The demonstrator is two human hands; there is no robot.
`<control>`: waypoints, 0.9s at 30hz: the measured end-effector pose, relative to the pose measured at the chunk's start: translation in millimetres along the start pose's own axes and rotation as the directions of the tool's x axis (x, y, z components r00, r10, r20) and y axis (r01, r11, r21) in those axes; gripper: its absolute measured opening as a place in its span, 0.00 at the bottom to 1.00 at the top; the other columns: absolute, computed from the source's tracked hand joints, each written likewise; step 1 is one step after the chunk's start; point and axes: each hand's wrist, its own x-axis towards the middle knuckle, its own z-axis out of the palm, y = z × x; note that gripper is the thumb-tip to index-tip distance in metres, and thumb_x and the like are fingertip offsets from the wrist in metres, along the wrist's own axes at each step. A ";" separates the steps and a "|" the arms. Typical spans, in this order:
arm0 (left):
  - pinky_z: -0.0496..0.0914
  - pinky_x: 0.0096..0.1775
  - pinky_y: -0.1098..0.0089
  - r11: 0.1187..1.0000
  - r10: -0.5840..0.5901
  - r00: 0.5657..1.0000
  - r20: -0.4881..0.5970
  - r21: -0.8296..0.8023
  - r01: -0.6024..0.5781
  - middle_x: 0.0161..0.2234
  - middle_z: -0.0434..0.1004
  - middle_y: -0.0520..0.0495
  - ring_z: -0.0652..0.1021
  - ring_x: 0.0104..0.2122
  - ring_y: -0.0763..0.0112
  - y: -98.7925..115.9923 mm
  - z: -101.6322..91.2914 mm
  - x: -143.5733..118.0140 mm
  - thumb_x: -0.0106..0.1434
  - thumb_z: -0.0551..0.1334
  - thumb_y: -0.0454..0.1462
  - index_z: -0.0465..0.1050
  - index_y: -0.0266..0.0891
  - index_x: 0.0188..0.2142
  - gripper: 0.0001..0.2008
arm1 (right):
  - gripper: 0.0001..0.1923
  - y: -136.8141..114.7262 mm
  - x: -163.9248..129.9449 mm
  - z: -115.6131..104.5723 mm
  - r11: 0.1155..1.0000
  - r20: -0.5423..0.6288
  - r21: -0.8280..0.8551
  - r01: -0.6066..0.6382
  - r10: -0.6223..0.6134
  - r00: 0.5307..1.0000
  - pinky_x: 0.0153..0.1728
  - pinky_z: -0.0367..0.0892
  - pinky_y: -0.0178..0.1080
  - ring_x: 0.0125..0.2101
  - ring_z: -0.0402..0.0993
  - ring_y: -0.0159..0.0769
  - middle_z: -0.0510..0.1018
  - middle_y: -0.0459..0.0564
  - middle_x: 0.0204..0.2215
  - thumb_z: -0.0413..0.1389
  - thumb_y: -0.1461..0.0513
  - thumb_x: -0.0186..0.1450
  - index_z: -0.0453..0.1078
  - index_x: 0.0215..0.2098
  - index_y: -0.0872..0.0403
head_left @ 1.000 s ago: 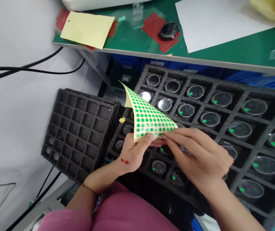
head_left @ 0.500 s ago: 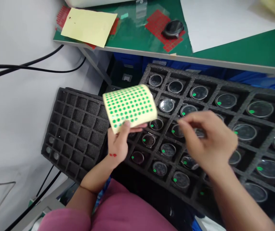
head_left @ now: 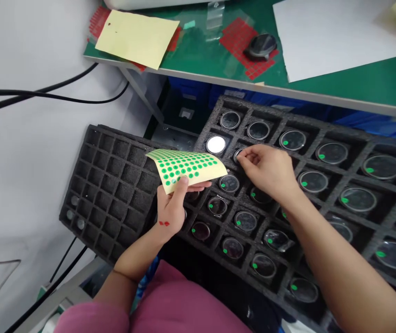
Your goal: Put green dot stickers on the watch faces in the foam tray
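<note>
My left hand (head_left: 172, 210) holds a pale yellow sheet of round green stickers (head_left: 203, 165), thumb on top and fingers beneath, its far part curling away. My right hand (head_left: 269, 171) is pinched, its fingertips at a round glass-faced disc (head_left: 237, 155) in a compartment of the large grey foam tray (head_left: 279, 112). The fingers hide most of that disc and whatever they pinch. Many other discs, such as a watch-like one at the right (head_left: 382, 167), bear a green dot. One disc near the sheet shines white (head_left: 216, 144).
A second foam tray (head_left: 95, 185) at the left has a few small clear pieces. Above the trays runs a green table's edge (head_left: 191, 74). On it lie yellow paper (head_left: 137, 39), red sticker sheets (head_left: 237, 37), a black watch-like piece (head_left: 262, 46) and white paper (head_left: 339, 41). Black cables (head_left: 45, 95) cross the left wall.
My right hand has moved left and away from me, down to a disc in the large tray. The sticker sheet has tipped flatter in my left hand. The view has shifted slightly.
</note>
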 end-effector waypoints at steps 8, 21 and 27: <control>0.78 0.41 0.67 0.993 -0.033 0.983 0.183 0.118 0.011 0.33 0.84 0.45 0.83 0.34 0.64 -0.3 2.0 -13.7 0.67 0.58 0.46 0.81 0.40 0.37 0.16 | 0.02 -45.1 -41.0 -24.5 0.924 -0.336 0.193 0.331 -0.255 0.907 0.26 0.66 0.36 0.25 0.70 0.32 0.74 0.45 0.26 0.58 0.65 0.62 0.70 0.35 0.52; 0.74 0.42 0.69 0.962 0.056 0.951 0.303 0.240 -0.133 0.34 0.83 0.46 0.81 0.35 0.67 -2.8 8.3 -24.6 0.69 0.56 0.41 0.81 0.40 0.39 0.14 | 0.07 -60.4 -79.5 -38.5 0.715 -0.189 -0.140 0.685 -0.698 0.690 0.30 0.70 0.38 0.31 0.78 0.36 0.82 0.51 0.35 0.62 0.69 0.63 0.72 0.38 0.56; 0.74 0.40 0.72 0.946 0.112 0.935 0.336 0.252 -0.204 0.33 0.83 0.47 0.81 0.32 0.70 -7.1 7.2 -22.6 0.69 0.56 0.40 0.80 0.39 0.39 0.13 | 0.07 -59.4 -89.8 -35.2 0.692 -0.217 -0.196 0.695 -0.722 0.657 0.29 0.69 0.37 0.28 0.78 0.34 0.82 0.51 0.35 0.62 0.70 0.63 0.72 0.39 0.57</control>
